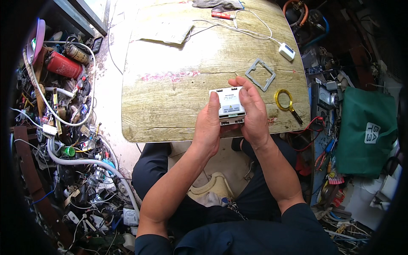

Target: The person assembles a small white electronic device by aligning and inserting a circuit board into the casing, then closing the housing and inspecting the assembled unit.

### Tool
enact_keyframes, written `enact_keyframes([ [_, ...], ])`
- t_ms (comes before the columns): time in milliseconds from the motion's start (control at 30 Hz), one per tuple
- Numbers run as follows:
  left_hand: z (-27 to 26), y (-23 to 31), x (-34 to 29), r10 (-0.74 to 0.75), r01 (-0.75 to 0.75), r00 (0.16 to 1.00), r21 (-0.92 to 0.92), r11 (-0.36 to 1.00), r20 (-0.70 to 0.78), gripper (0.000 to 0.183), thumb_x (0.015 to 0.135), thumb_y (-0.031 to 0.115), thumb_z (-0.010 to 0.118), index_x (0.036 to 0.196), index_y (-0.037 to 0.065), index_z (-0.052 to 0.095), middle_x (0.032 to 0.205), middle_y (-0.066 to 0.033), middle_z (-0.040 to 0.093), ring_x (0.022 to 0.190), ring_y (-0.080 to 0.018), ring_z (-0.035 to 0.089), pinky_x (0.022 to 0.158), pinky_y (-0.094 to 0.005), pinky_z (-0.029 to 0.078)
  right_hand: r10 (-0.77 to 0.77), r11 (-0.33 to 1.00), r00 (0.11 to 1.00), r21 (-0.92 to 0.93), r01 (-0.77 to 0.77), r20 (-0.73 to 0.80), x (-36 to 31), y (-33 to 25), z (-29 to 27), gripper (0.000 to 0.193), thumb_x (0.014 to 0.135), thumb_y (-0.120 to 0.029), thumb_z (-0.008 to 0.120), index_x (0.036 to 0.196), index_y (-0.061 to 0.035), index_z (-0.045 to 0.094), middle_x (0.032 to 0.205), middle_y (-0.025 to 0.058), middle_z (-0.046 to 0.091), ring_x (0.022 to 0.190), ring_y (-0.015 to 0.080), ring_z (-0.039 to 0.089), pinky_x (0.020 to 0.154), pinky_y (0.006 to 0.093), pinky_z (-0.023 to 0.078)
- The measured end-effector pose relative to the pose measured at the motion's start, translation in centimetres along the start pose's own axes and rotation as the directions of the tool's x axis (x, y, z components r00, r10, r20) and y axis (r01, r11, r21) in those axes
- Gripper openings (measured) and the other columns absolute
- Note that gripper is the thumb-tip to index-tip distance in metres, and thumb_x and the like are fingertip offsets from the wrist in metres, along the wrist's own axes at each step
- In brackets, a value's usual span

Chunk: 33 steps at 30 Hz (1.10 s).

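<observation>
Between both hands, over the near edge of the table, is a white boxy electronic module (230, 101) with printed labels and a small green connector on its near side. My left hand (208, 121) grips its left side, thumb along the edge of the top face. On the opposite side my right hand (253, 112) holds it, thumb on the top and fingers reaching past the far corner. The undersides of the module and the fingers below it are hidden. Beyond my right hand a grey square frame (261, 75) lies on the table, with a yellow-rimmed magnifying glass (284, 100) nearer.
The wooden table (170, 114) carries a white adapter (286, 52) with its cable, a pale packet (168, 32), a red item (222, 15) and a grey glove (217, 4). Cluttered parts and a red cylinder (63, 65) fill the left; a green bag (366, 131) hangs right.
</observation>
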State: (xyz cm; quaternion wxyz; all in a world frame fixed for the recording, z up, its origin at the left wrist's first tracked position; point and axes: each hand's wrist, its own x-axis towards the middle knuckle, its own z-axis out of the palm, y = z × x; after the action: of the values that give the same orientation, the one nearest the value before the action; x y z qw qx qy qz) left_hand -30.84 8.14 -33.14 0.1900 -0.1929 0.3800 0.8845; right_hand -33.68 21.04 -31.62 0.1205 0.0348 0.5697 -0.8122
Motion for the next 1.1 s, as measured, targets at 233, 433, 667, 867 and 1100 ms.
enact_keyframes([
  [233,0.10,0.17,-0.11,-0.001,0.001,1.000,-0.016,1.000,0.012,0.067,0.107,0.062,0.039,0.140,0.005,0.052,0.122,-0.0114,0.068,0.103,-0.0219,0.071,0.081,-0.0385,0.063,0.005,1.000,1.000,0.011,-0.005,0.004,-0.01,0.00,-0.04,0.046,0.110,-0.028,0.049,0.147,-0.0003,0.044,0.141,0.0102,0.057,0.118,0.0155,0.061,0.102,0.0319,0.051],
  [433,0.08,0.17,-0.12,-0.008,0.008,1.000,-0.015,1.000,0.012,0.066,0.108,0.061,0.039,0.140,0.005,0.052,0.123,-0.0116,0.068,0.104,-0.0219,0.071,0.081,-0.0388,0.063,0.006,1.000,1.000,0.010,-0.006,-0.003,-0.01,0.07,-0.07,0.045,0.110,-0.027,0.048,0.147,-0.0003,0.043,0.142,0.0107,0.056,0.119,0.0157,0.060,0.102,0.0320,0.051],
  [667,0.21,0.23,-0.17,-0.007,0.007,1.000,-0.016,1.000,0.007,0.067,0.107,0.062,0.040,0.140,0.005,0.053,0.123,-0.0116,0.068,0.104,-0.0217,0.071,0.081,-0.0385,0.062,0.001,1.000,1.000,0.017,-0.001,0.000,-0.04,-0.08,0.08,0.046,0.110,-0.028,0.049,0.146,-0.0004,0.044,0.141,0.0102,0.057,0.118,0.0157,0.061,0.102,0.0318,0.051],
  [867,0.21,0.17,-0.11,-0.004,0.004,1.000,-0.007,1.000,0.004,0.069,0.106,0.064,0.041,0.140,0.005,0.053,0.120,-0.0110,0.068,0.103,-0.0214,0.071,0.081,-0.0387,0.062,0.001,1.000,1.000,0.007,-0.001,0.001,-0.05,-0.11,0.02,0.046,0.110,-0.028,0.049,0.146,-0.0003,0.044,0.140,0.0099,0.057,0.117,0.0156,0.061,0.102,0.0318,0.051],
  [1100,0.39,0.36,-0.26,-0.003,0.003,1.000,0.003,1.000,-0.006,0.069,0.105,0.065,0.041,0.138,0.005,0.053,0.119,-0.0107,0.068,0.101,-0.0211,0.071,0.079,-0.0386,0.062,-0.005,1.000,1.000,0.007,0.006,-0.006,0.01,0.10,-0.12,0.046,0.110,-0.028,0.049,0.147,-0.0001,0.044,0.140,0.0098,0.057,0.117,0.0156,0.061,0.102,0.0318,0.051],
])
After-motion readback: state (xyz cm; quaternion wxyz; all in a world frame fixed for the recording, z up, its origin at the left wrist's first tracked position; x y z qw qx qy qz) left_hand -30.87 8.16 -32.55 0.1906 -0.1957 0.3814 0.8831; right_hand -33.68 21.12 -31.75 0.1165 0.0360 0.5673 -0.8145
